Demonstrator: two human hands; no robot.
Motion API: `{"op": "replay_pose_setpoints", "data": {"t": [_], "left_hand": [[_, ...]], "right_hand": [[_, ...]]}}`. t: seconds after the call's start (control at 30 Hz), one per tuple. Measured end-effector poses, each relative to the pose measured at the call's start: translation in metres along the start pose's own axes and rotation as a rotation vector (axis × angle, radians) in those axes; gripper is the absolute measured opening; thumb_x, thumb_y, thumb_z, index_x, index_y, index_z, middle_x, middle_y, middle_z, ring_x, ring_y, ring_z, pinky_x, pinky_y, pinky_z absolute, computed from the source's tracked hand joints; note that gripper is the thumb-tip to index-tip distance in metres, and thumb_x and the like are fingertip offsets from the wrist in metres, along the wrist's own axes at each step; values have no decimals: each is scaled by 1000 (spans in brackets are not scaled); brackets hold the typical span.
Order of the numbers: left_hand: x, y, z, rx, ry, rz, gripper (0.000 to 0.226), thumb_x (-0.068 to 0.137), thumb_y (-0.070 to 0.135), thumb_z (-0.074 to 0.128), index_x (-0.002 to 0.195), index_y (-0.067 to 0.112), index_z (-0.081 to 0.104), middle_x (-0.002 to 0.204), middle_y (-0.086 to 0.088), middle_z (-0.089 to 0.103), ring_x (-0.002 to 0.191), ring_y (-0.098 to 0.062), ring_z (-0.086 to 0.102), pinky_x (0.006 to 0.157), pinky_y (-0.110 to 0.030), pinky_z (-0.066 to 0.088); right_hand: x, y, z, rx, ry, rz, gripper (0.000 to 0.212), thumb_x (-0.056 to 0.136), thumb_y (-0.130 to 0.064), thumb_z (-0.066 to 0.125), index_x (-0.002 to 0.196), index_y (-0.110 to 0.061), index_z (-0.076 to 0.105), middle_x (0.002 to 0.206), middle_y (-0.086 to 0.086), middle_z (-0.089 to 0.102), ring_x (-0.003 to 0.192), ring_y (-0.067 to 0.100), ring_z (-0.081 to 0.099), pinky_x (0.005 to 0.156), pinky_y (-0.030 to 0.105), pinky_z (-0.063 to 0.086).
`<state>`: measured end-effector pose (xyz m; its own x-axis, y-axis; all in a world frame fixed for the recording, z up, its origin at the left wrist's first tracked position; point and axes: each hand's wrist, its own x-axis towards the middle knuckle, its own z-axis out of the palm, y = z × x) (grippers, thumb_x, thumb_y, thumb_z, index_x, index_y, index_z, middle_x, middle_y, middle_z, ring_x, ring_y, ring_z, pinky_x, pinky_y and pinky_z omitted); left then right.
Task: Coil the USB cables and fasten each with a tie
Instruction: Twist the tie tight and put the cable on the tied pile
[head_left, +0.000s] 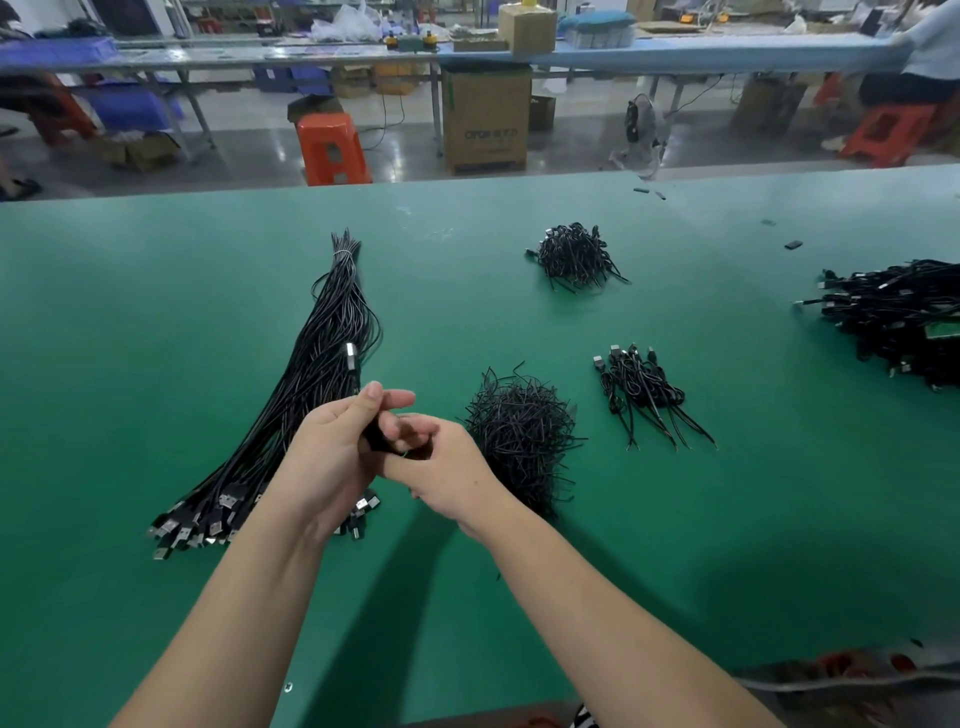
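Both my hands are up over the green bench, just beside the near end of the long straight bundle of USB cables. Left hand is curled round a small black coil, and the right hand has its fingers pinching into that same coil. Looks like I'm mid-wrap on 1 cable. I'd say the trick is keeping the loops tight and even against the left palm, then grabbing a tie from the loose tie heap just right of the bundle without letting the coil spring open. Finished coils sit further right of the bundle.
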<state>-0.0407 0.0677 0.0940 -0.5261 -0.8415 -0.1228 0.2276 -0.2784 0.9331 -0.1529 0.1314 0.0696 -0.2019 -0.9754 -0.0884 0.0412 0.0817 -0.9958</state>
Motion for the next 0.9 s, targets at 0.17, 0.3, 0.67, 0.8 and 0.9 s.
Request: {"op": "replay_pose_setpoints", "data": {"t": [0.17, 0.3, 0.67, 0.8, 0.9], "left_hand": [[-6, 7, 3, 65, -131, -78, 36, 92, 34, 55, 83, 8, 78, 85, -20, 73, 75, -27, 70, 59, -45, 58], [-9, 9, 10, 171, -99, -54, 40, 99, 31, 50, 83, 7, 78, 89, -24, 73, 86, -33, 71, 71, -37, 60], [-14, 25, 14, 296, -123, -89, 39, 101, 26, 48, 84, 0, 73, 88, -27, 73, 90, -31, 71, 80, -35, 57], [-13, 13, 15, 936, 212, 133, 38, 106, 30, 42, 80, 23, 70, 91, -13, 61, 83, -25, 59, 74, -36, 43], [-14, 9, 17, 1117, 258, 241, 33, 106, 29, 39, 82, 28, 63, 90, -2, 47, 77, -11, 52, 63, -25, 31]], "right_hand": [[-2, 5, -10, 26, -25, 30, 15, 83, -5, 76, 87, -11, 63, 62, -15, 46, 67, 10, 50, 61, 27, 50], [-4, 7, -9, 120, 15, 61, 38, 80, -3, 79, 116, -7, 68, 98, 3, 73, 91, 15, 69, 93, 33, 56], [-6, 6, -8, 178, 16, -41, 30, 78, -4, 77, 104, -17, 68, 90, -4, 72, 85, 7, 67, 85, 25, 56], [-2, 1, -19, -471, 200, -217, 17, 87, -27, 73, 92, -29, 58, 88, -14, 52, 73, 1, 51, 67, 16, 41], [-5, -2, -19, -672, 77, -222, 20, 96, -37, 62, 96, -23, 48, 89, -11, 51, 81, 14, 52, 71, 31, 41]]}}
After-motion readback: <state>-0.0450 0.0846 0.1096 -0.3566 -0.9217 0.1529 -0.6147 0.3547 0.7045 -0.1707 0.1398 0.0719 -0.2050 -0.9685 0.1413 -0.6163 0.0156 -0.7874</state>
